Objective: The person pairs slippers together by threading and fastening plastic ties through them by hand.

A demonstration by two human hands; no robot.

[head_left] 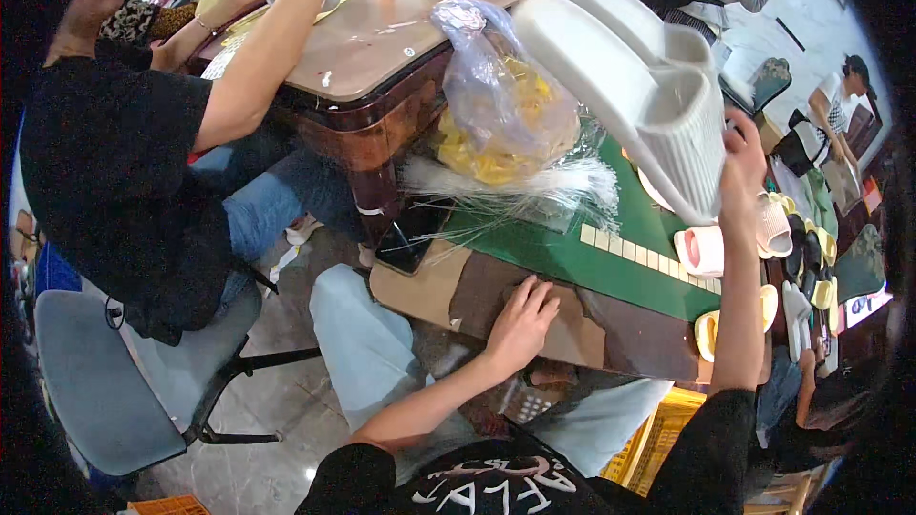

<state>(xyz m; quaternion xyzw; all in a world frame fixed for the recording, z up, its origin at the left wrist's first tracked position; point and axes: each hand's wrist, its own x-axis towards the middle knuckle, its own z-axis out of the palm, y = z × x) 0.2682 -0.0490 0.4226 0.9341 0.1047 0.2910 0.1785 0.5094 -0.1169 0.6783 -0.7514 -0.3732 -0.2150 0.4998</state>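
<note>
White slide sandals [637, 76], a pair, held up over the green tabletop [572, 253] near its right edge, right hand [742, 164] gripping them. Left hand [520, 324] spread flat on tabletop's near edge. Plastic bag [501, 95] sits behind.

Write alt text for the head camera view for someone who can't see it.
The person's right hand holds up a pair of white slide sandals above a green-topped table, while the left hand rests flat on its brown edge. A clear bag of yellow pieces sits nearby; another seated person works at left.
</note>
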